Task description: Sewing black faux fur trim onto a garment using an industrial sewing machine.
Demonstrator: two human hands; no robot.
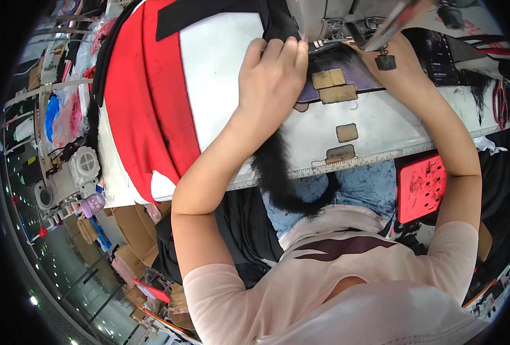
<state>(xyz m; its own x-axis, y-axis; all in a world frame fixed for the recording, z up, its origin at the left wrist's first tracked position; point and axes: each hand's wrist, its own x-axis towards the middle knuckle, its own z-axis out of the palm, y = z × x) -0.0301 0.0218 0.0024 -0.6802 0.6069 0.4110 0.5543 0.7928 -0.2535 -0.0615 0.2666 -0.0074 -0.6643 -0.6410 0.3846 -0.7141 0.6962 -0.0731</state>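
Note:
A sewing machine [347,17] stands at the far edge of the work surface, with its needle area over dark material. My left hand [275,80] is just left of the presser foot. Its fingers are bent close together, with the tips on a piece of black fabric [273,20]. My right hand [395,63] is to the right of the needle area; the machine head hides its fingertips. From below my left wrist, a fluffy black fur strip [281,184] hangs over the table edge and curls on my lap.
Red fabric [154,98] covers the table's left part. A ruler [375,154] runs along the front edge of the white table [214,57]. Brown tape patches [338,93] lie before the machine. A red plastic stool [420,187] is at the right, a small fan [85,165] at the left.

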